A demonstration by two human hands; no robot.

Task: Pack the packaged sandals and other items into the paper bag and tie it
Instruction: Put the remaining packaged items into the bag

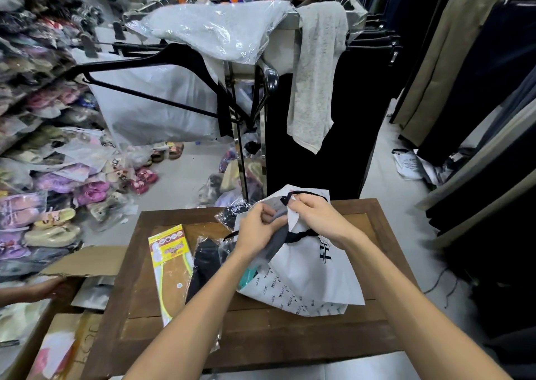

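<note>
Head view | paper bag (304,275) lies mouth away | left hand (256,228), right hand (316,220) grip mouth

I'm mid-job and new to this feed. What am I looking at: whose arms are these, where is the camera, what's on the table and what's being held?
No machine here: these are a person's bare arms, seen from one camera worn on the head, looking forward and down. Both the left hand and right hand grip the top of a white paper bag by its black cord. The bag lies on a wooden table. Beside it lie a yellow insole pack and a dark packaged item. Shoes and clothes racks surround the table.
</note>
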